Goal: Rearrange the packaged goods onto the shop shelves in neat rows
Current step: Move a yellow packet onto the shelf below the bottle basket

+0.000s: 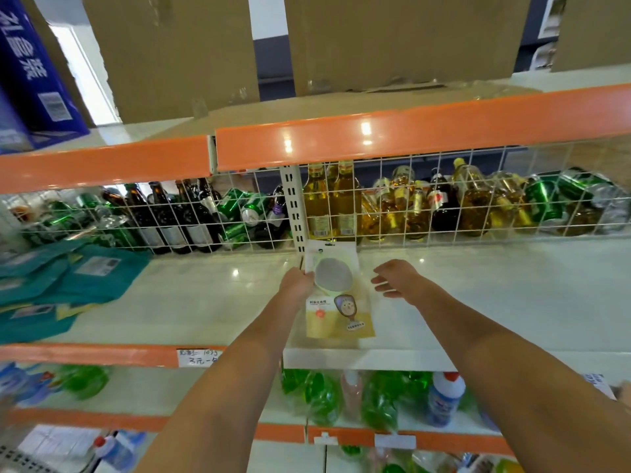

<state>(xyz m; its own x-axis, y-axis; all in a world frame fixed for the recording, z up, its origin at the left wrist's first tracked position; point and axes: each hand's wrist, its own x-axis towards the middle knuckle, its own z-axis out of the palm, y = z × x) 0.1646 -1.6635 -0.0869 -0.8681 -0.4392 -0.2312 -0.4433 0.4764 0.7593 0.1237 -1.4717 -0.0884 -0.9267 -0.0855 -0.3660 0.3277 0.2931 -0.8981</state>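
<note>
Our left hand point(296, 281) pinched the packet point(336, 295) by its edge, flat on the white shelf point(478, 285) against the wire mesh point(444, 199), while our right hand point(396, 278) hovered open, ready to square it.

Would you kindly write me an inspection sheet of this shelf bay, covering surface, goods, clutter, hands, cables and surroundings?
Surface: white middle shelf, glossy, orange front strip on its left part only.
Job's things: clear packet with a round grey item, lying flat on the shelf, top end at the wire mesh; teal pouches overlapping loosely at the left.
Clutter: bottles and green cans jumbled behind the mesh.
Hands: left hand holds the packet's upper left edge; right hand open beside the packet, not touching it.
Cables: nothing seen.
Surroundings: cardboard boxes on the shelf above; green bottles on the shelf below.
</note>
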